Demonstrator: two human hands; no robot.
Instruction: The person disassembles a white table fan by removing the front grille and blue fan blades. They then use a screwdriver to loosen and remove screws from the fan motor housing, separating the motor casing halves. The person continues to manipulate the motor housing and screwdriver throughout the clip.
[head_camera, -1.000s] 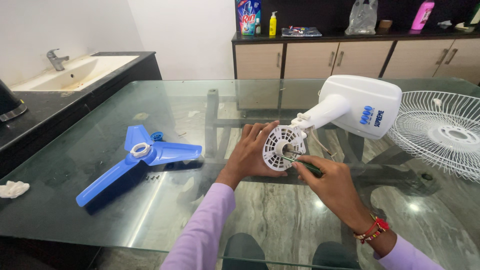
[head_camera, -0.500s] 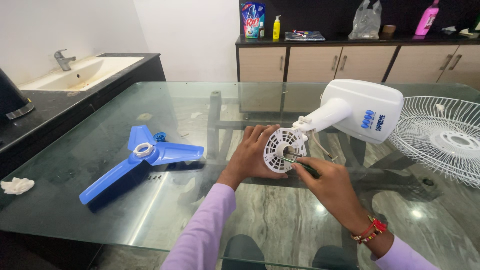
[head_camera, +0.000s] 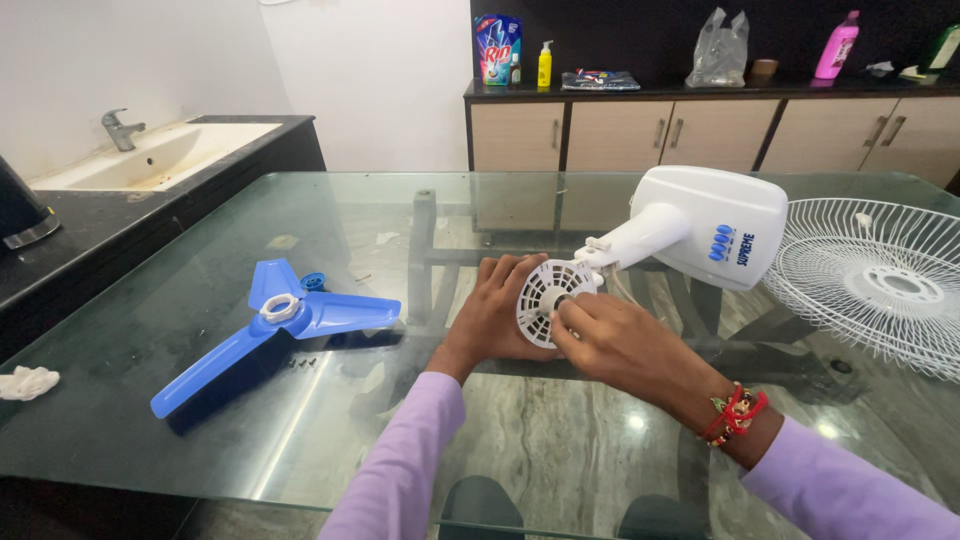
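While a blue pouch, yellow pump bottle and pink bottle line the dark counter behind, I see my left hand cupped behind the white slotted disc of the glossy white fan motor housing lying on the glass table. My right hand pinches at the disc's centre; a blue three-bladed propeller lies left, a white wire grille right.
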